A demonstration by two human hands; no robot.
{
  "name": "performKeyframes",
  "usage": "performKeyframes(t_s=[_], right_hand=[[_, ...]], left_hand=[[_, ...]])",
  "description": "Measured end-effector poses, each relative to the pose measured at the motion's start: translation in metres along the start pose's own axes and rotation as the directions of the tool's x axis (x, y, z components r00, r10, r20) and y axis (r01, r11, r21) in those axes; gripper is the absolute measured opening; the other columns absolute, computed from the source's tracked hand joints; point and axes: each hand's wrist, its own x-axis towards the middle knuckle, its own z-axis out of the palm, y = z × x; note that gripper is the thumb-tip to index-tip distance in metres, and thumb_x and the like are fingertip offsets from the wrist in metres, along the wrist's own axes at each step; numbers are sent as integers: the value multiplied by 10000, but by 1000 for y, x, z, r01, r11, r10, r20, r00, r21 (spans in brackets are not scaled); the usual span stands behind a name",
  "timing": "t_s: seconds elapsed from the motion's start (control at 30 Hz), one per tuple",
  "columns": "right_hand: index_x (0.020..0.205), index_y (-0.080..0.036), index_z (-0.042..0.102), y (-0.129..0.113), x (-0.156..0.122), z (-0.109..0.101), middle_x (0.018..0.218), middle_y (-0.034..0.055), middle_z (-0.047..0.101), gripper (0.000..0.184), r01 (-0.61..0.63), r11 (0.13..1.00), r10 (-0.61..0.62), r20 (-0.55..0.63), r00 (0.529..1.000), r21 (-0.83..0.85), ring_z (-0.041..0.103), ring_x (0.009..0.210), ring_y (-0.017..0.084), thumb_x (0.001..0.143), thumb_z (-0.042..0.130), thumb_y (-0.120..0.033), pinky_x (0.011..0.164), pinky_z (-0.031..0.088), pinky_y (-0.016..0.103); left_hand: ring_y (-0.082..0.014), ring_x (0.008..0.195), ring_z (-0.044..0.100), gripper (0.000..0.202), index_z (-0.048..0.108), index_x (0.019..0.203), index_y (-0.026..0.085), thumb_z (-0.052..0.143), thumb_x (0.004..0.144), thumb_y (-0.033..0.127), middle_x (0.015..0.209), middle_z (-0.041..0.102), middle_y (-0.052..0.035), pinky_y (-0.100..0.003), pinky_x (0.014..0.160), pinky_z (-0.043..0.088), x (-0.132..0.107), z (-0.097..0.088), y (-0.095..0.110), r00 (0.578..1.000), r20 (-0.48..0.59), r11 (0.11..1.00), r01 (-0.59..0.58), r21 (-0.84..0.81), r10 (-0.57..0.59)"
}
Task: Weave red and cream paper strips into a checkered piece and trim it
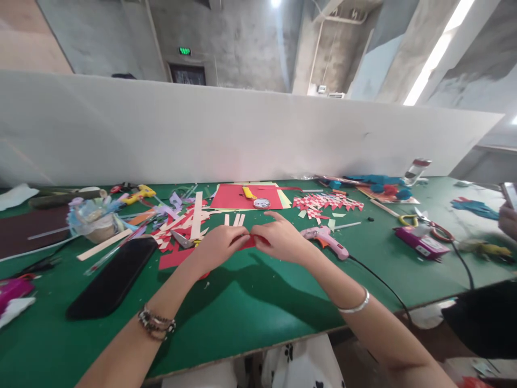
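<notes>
My left hand (pixel 221 247) and my right hand (pixel 283 238) meet above the green table, fingers closed on a red paper strip (pixel 249 242). Several pale paper strips (pixel 235 220) stick up just behind my left fingers; whether they join the red strip is hidden. My right index finger points outward a little. Beside my left hand lie another piece of red paper (pixel 176 259) and scissors (pixel 182 238), partly covered by scraps. A pink glue gun (pixel 329 243) rests to the right of my right hand.
Red and yellow sheets (pixel 226 197) lie behind my hands, with a yellow cutter (pixel 247 192) and a round tin (pixel 262 203) on top. Checkered woven paper (pixel 323 202) is at right. A black case (pixel 113 277) lies left. Another person's hand (pixel 508 220) shows far right.
</notes>
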Motion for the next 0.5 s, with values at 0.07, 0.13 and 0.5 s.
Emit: performKeyframes(t_s=[0.07,0.13,0.5], right_hand=[[690,-180,575,-2,6,10,542,-7,582,175,-26,999,26,-19,999,-31,480,508,112,789,431,-168,820,354,291],[641,-185,565,-3,9,19,528,-2,574,165,-69,997,68,-39,997,-28,468,493,112,754,444,-182,685,361,246],[553,-183,521,54,-21,-2,457,-27,473,163,-400,913,405,-291,867,78,391,439,94,687,440,-139,500,272,216]], left_hand=[[-114,536,458,360,507,658,186,325,914,361,587,523,31,-225,508,287,0,3,-2,1000,-4,999,28,-45,-28],[-115,535,451,363,499,650,187,326,912,371,578,511,34,-225,503,278,-1,6,-1,999,-11,997,48,-63,-49],[-112,521,459,364,562,728,204,359,890,459,596,544,41,-219,491,286,-19,-23,-17,978,-117,985,169,-39,-172]])
